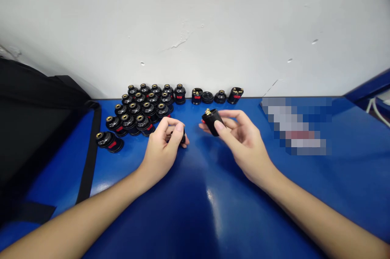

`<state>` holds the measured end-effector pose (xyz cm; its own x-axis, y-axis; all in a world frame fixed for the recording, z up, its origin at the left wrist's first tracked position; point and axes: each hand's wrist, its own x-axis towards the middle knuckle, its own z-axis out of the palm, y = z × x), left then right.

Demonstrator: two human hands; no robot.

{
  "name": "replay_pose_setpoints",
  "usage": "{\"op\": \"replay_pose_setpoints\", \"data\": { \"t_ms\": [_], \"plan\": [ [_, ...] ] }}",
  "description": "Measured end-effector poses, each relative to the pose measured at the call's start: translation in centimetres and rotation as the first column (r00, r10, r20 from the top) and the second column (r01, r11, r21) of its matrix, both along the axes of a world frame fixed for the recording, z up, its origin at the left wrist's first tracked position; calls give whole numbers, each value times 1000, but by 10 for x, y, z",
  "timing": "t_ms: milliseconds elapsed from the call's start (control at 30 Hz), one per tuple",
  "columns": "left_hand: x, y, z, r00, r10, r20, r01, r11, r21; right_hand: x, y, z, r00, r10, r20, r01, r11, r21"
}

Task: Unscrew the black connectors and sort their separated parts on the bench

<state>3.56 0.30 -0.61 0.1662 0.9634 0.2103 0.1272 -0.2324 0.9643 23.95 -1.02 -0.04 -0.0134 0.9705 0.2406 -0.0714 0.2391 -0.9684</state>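
My right hand grips a black lamp holder body between thumb and fingers. Brass terminals stick up from its top, and a bit of red shows at its left side. To the left, my left hand is closed around a small black lamp holder part, mostly hidden by the fingers. Both hands are above the blue table, apart from each other. Behind my left hand stand several assembled black lamp holders in rows, with brass-rimmed tops and red switches. One lamp holder sits at the near left end.
Along the wall stand an uncapped lamp holder body, a black ring, a domed cap and another uncapped body. A black bag with a strap lies left on the blue table. A blurred-out item lies right.
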Motion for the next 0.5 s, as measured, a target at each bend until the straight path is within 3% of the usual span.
{"op": "replay_pose_setpoints", "data": {
  "t_ms": [67,167,333,500],
  "plan": [
    [0,0,0,1000,-7,4,7,1000,1,4,4,0,1000,14,5,-14,1000,-20],
    [0,-1,0,1000,-11,6,11,1000,7,11,10,-5,983,-43,178,31,997,68],
    [1,0,-3,999,40,-18,-39,999,13,20,12,-11,820,-160,550,16,966,257],
    [2,1,-5,998,45,-51,-41,996,73,18,12,-9,723,-167,671,-66,949,307]
  ]
}}
